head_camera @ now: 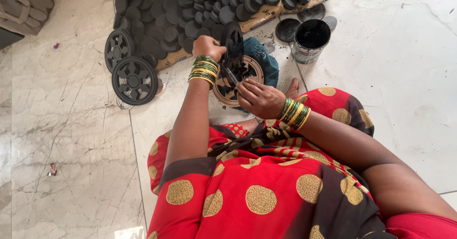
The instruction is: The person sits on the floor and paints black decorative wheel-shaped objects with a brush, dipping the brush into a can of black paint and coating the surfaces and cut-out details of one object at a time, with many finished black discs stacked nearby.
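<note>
A lap draped in red cloth with gold dots (261, 198) fills the foreground, and to the far left two black-painted wheels (128, 68) lie on the marble floor (71, 125). The left hand (208, 47) pinches a black wheel (233, 46) upright on its edge above an unpainted wooden wheel (227, 89). The right hand (259, 98) is closed around a thin brush (230, 74) touching that wheel; further right stands an open tin of black paint (310, 40).
</note>
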A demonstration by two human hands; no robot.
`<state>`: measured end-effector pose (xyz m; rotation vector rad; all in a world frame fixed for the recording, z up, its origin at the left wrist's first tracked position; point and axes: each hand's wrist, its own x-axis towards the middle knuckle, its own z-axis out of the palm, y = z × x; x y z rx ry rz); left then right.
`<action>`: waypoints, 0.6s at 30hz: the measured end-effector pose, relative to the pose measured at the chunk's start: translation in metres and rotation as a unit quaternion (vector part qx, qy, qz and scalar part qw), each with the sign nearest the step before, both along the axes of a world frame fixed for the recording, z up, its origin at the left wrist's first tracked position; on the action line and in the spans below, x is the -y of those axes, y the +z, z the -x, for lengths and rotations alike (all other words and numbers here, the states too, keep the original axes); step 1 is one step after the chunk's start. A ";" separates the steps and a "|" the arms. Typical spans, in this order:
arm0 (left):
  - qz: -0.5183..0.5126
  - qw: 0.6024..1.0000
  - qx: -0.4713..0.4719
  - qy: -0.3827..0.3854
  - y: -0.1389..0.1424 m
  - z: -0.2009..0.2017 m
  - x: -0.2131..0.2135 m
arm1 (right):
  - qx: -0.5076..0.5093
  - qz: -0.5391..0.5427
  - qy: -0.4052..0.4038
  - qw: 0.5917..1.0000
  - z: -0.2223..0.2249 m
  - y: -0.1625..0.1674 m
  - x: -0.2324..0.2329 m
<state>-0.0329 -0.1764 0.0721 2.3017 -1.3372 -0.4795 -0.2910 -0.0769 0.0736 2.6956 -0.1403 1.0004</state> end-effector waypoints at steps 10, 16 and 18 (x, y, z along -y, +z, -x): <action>0.005 1.000 -0.001 0.007 0.002 0.000 -0.004 | -0.008 0.023 0.023 0.999 -0.002 0.001 -0.012; 0.013 1.000 0.016 0.014 0.002 0.003 -0.002 | -0.061 0.014 0.041 0.997 -0.003 -0.009 -0.019; 0.015 0.999 0.024 0.017 0.002 0.000 -0.003 | -0.081 0.003 0.055 0.995 0.000 -0.013 -0.025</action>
